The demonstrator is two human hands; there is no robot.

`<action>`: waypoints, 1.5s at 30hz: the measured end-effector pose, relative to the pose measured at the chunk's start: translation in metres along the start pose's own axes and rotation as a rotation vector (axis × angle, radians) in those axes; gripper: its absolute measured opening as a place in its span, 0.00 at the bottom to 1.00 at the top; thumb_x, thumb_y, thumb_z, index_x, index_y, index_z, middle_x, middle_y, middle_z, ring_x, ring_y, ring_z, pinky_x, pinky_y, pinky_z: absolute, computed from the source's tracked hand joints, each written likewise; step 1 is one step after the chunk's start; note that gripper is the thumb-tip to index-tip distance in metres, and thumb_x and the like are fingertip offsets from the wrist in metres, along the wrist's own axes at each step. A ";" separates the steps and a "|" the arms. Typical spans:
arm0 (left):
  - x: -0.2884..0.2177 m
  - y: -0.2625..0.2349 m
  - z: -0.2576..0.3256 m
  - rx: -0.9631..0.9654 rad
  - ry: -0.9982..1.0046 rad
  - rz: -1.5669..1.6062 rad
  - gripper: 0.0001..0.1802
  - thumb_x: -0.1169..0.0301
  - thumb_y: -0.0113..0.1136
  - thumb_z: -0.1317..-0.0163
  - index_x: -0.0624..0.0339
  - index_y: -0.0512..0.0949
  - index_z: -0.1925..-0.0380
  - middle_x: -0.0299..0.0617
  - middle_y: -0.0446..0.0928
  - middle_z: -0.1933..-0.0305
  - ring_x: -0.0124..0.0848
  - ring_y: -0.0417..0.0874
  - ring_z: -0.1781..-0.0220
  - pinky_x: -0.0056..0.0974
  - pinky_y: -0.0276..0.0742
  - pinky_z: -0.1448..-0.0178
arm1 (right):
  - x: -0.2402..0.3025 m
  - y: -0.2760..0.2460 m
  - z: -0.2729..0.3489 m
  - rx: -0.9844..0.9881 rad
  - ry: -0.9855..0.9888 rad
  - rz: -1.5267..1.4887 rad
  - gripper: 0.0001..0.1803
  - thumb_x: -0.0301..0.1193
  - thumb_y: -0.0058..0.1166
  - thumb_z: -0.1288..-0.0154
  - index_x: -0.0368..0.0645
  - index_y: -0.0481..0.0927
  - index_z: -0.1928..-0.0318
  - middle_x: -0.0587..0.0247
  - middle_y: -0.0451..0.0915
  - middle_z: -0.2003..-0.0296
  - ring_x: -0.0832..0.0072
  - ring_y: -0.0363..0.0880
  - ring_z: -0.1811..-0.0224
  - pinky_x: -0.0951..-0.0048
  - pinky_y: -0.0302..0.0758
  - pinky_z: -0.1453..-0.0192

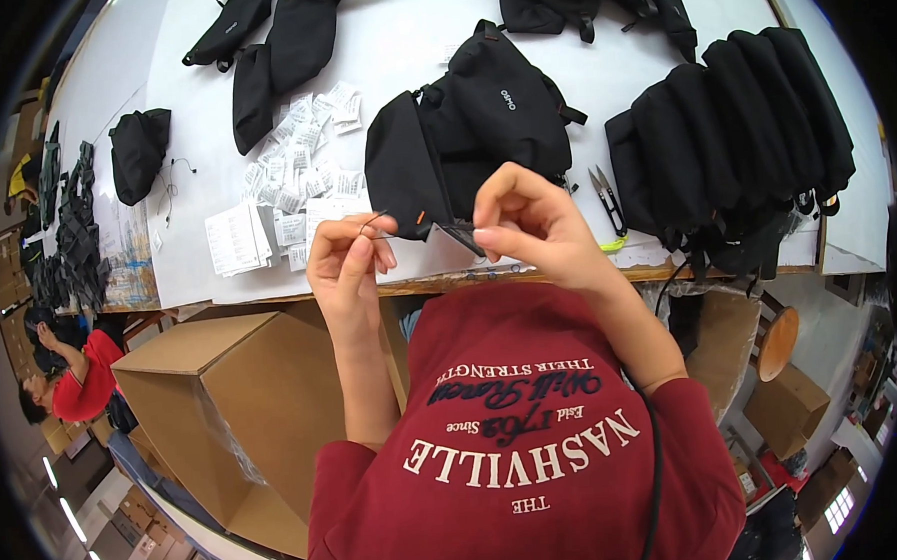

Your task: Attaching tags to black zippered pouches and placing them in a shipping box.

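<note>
My left hand (346, 274) is closed in a pinch on a thin dark cord (371, 221), a small loop of which stands out above the fingertips. To its right, my right hand (544, 226) has thumb and forefinger pressed together; what they hold, if anything, is too small to make out. Just beyond both hands lies a black fabric bag (506, 107) with a side flap and a small orange tab (421, 218). A dark strip (457, 237) shows at the bag's near edge, between the hands.
Loose white paper tags (298, 156) and a stack of white cards (235, 241) lie left of the bag. Thread snips (607, 201) rest right of it, beside a row of black bags (732, 117). An open cardboard box (201, 346) stands below the table edge. Another person (88, 381) is far left.
</note>
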State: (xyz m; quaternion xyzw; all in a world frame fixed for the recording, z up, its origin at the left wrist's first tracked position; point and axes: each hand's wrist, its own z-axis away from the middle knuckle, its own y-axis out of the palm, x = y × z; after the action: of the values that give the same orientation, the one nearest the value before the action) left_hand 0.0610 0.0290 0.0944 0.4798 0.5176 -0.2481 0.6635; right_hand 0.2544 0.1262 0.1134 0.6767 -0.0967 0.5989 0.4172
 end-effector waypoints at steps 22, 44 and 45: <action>-0.023 0.030 0.013 0.252 -0.078 -0.386 0.03 0.78 0.58 0.38 0.66 0.75 0.70 0.30 0.72 0.82 0.11 0.60 0.81 0.23 0.48 0.78 | -0.009 0.025 0.002 -0.057 -0.091 -0.047 0.07 0.28 0.49 0.28 0.41 0.68 0.55 0.75 0.71 0.79 0.91 0.63 0.74 0.85 0.59 0.68; -0.004 0.011 0.001 0.413 -0.414 -0.042 0.14 0.81 0.62 0.41 0.65 0.67 0.59 0.38 0.80 0.73 0.17 0.78 0.70 0.20 0.69 0.67 | -0.016 0.016 0.002 0.177 -0.007 0.109 0.05 0.26 0.49 0.29 0.39 0.70 0.58 0.70 0.78 0.73 0.89 0.70 0.71 0.86 0.65 0.64; -0.003 0.012 0.001 0.414 -0.414 -0.042 0.14 0.81 0.62 0.41 0.65 0.67 0.59 0.38 0.80 0.73 0.17 0.78 0.70 0.20 0.69 0.67 | -0.016 0.016 0.002 0.178 -0.006 0.105 0.04 0.26 0.49 0.29 0.39 0.71 0.58 0.69 0.78 0.72 0.89 0.71 0.70 0.85 0.65 0.63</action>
State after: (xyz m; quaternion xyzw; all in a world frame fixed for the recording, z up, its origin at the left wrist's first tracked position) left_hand 0.0700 0.0327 0.1013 0.5334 0.3193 -0.4549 0.6376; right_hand 0.2414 0.1087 0.1065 0.7068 -0.0799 0.6241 0.3232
